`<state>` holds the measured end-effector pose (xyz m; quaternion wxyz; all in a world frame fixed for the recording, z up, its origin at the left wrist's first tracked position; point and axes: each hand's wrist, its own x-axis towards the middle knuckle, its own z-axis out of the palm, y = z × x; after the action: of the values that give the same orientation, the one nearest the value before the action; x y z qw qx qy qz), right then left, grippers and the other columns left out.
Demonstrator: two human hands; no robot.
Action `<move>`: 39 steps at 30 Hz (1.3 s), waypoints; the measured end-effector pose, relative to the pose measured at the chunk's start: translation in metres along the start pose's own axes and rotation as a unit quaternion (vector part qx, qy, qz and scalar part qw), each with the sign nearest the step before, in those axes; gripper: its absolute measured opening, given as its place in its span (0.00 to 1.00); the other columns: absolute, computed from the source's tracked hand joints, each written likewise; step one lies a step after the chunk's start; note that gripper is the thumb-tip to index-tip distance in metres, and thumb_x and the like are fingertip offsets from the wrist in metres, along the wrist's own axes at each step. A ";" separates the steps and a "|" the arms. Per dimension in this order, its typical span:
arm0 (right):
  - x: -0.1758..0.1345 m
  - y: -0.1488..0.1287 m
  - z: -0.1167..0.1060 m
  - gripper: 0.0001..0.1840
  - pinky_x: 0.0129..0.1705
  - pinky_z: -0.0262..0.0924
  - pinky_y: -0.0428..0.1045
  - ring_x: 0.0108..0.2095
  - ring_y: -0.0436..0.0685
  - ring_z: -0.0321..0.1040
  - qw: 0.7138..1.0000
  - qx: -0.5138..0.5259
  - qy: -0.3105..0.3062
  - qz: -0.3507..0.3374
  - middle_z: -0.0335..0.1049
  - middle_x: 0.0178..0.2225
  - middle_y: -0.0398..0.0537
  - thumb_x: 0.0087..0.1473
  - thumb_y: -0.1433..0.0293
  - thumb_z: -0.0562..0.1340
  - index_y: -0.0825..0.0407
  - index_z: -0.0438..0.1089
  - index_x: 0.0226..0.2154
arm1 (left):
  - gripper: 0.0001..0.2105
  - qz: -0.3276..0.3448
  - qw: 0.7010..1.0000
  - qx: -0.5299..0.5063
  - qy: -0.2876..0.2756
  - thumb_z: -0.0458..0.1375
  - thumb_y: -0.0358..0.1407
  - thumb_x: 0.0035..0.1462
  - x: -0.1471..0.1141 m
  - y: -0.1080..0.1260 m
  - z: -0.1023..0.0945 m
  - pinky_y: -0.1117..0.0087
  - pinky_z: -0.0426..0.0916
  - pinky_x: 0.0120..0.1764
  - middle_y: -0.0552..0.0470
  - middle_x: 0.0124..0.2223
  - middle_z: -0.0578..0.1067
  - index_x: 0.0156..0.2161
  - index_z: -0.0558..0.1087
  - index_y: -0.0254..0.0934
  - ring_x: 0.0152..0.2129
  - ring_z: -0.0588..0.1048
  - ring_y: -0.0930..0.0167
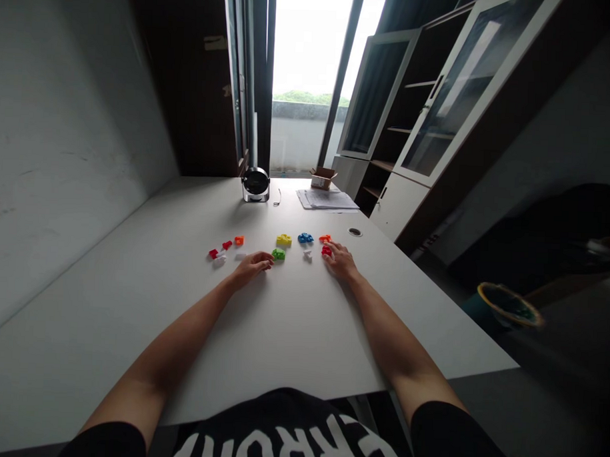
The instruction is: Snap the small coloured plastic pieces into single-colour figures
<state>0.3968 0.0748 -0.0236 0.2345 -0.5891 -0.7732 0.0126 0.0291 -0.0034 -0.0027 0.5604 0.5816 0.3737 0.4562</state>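
Several small coloured plastic pieces lie in a loose band across the white table. My left hand rests on the table with its fingers loosely stretched out. Its fingertips are right beside a green piece; whether they touch it I cannot tell. Behind the green one lies a yellow piece. My right hand has its fingers around a red piece, which it partly covers. An orange piece sits just beyond those fingers. Between the hands are a blue piece and a white piece.
To the left lie more red, orange and white pieces. Farther back stand a round black device, papers and a small cardboard box. A cable hole is near the right edge.
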 end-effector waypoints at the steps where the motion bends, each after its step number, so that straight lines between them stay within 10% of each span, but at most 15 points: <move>1: 0.000 -0.001 0.000 0.26 0.58 0.57 0.62 0.60 0.67 0.56 1.000 -0.001 -0.006 -0.002 0.60 0.64 0.48 0.63 0.61 0.58 0.41 0.64 0.62 | 0.17 -0.001 1.000 0.001 -0.001 0.66 0.41 0.54 0.000 0.001 0.000 0.60 0.70 0.48 0.44 0.43 0.79 0.46 0.77 0.34 0.39 0.77 0.65; 19: -0.006 -0.005 -0.007 0.16 0.57 0.58 0.55 0.54 0.63 0.61 0.999 -0.039 0.011 -0.019 0.67 0.55 0.50 0.60 0.64 0.62 0.45 0.75 0.50 | 0.09 0.074 0.986 0.134 0.064 0.57 0.33 0.55 -0.001 0.000 0.002 0.64 0.71 0.41 0.48 0.38 0.80 0.40 0.78 0.36 0.34 0.77 0.68; 29: -0.005 -0.014 -0.011 0.15 0.56 0.59 0.54 0.53 0.63 0.61 0.999 -0.048 -0.002 -0.015 0.67 0.54 0.53 0.60 0.64 0.62 0.47 0.76 0.49 | 0.10 0.087 0.775 0.541 0.315 0.54 0.32 0.58 -0.006 0.007 -0.050 0.54 0.63 0.53 0.44 0.47 0.77 0.39 0.78 0.40 0.48 0.70 0.56; 39: -0.005 -0.020 -0.014 0.15 0.54 0.63 0.56 0.51 0.64 0.64 0.992 -0.002 0.121 -0.040 0.67 0.53 0.55 0.60 0.67 0.60 0.51 0.74 0.48 | 0.19 0.023 0.724 0.657 0.208 0.53 0.42 0.63 -0.004 0.000 -0.054 0.50 0.44 0.66 0.45 0.64 0.67 0.57 0.73 0.43 0.64 0.55 0.56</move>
<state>0.3852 0.0603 -0.0075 0.3259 -0.5555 -0.7618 -0.0696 -0.0233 0.0093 -0.0059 -0.0642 0.7029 0.6737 0.2190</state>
